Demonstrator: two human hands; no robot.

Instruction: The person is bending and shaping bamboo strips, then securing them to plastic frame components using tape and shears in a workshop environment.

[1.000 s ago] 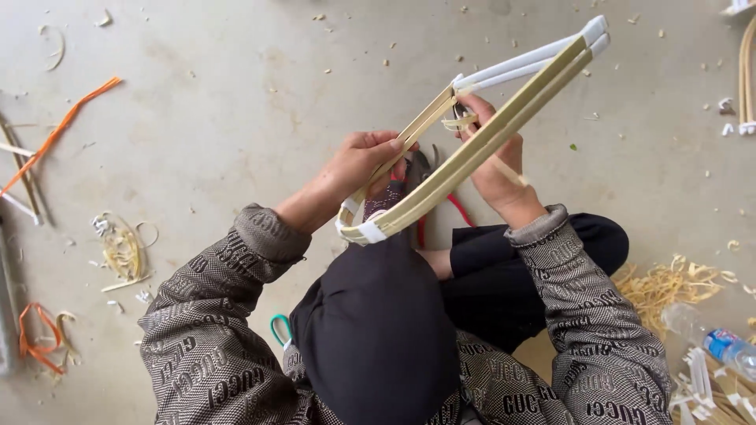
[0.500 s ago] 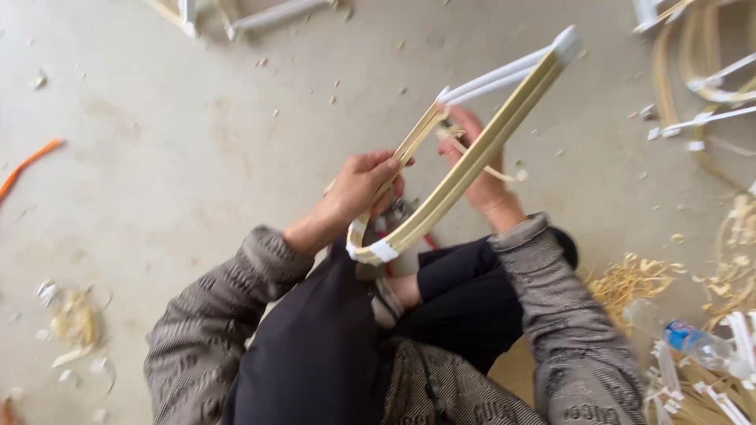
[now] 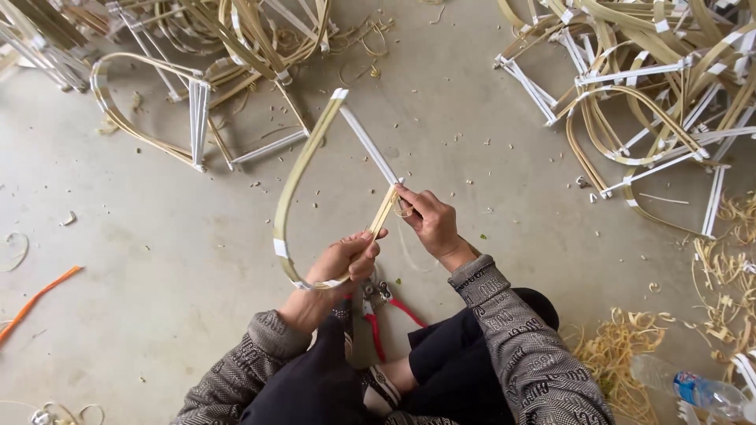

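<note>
My left hand (image 3: 340,261) and right hand (image 3: 429,223) both pinch the bent bamboo frame (image 3: 293,185); white tape bands mark its corners.

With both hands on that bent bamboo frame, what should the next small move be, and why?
Probably draw the thin strand at the right hand tight around the joint. The left hand pinches the bamboo frame at its lower curve, the right hand works where the white strip meets the split slats, and the red-handled pliers lie unused below.
</note>
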